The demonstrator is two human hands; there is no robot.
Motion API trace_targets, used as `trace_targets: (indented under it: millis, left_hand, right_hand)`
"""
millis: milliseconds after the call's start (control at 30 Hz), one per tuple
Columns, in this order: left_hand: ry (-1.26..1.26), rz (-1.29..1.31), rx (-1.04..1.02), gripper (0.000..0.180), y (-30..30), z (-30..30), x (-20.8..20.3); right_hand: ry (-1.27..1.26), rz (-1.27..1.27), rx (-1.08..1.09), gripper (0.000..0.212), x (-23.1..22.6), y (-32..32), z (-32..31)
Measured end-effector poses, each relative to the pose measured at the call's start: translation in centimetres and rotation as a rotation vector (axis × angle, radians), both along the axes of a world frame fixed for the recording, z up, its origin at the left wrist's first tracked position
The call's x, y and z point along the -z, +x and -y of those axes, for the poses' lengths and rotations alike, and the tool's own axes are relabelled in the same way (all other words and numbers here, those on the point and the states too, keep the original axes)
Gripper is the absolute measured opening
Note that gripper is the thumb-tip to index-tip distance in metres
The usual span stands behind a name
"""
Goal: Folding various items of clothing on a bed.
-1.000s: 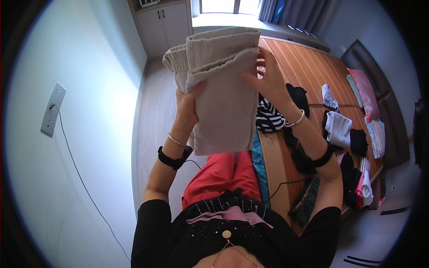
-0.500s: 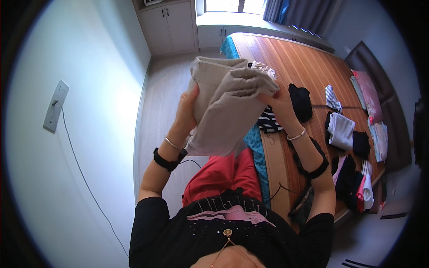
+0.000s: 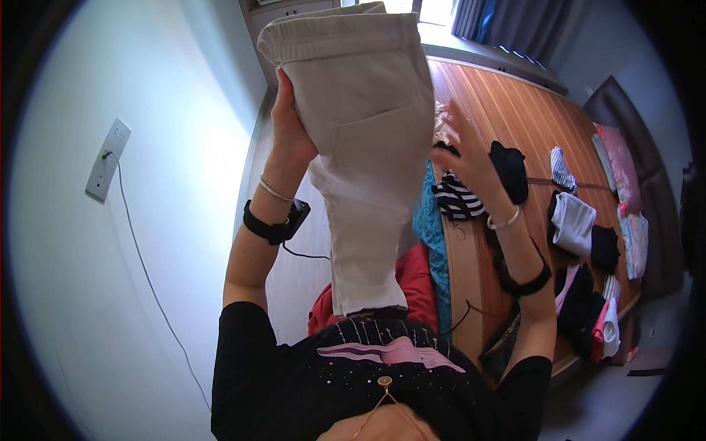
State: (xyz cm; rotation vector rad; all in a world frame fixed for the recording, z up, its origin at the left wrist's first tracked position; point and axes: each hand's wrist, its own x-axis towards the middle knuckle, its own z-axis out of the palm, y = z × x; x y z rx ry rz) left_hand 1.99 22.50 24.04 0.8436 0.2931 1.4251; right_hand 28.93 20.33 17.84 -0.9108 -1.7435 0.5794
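Note:
A pair of beige trousers (image 3: 368,140) hangs in front of me, waistband at the top and a leg end near my black shirt. A pocket seam shows on the side facing me. My left hand (image 3: 292,125) grips its left edge below the waistband, thumb in front and the other fingers hidden behind the cloth. To the right of the trousers, my right hand (image 3: 471,165) is raised with its fingers apart and nothing in them. It looks separate from the fabric. Behind that hand lies a black-and-white striped garment (image 3: 457,198) on the bed.
The bed has a brown slatted mat (image 3: 500,95) and a teal cover edge (image 3: 434,250). On it are a black garment (image 3: 509,173), a grey folded garment (image 3: 572,224), a striped one (image 3: 562,169) and a pink pillow (image 3: 618,169). A wall socket (image 3: 109,158) with a cable is at left.
The bunched trousers have been raised and have dropped open lengthwise, waistband up. My right hand has let go of them and moved away to the right; my left keeps its hold.

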Motion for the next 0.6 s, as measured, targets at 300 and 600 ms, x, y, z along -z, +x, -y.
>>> trace_targets:
  millis: [300,600]
  left_hand:
    - [0.227,-0.220,0.033,0.073,1.5,1.6,-1.0]
    - [0.454,0.027,0.415,0.072,1.6,1.0,-2.5]
  right_hand:
    - [-0.075,-0.563,-0.134,0.041,-10.4,-2.3,0.8]
    - [-0.049,-0.678,-0.207,0.021,-15.4,-7.0,1.5]
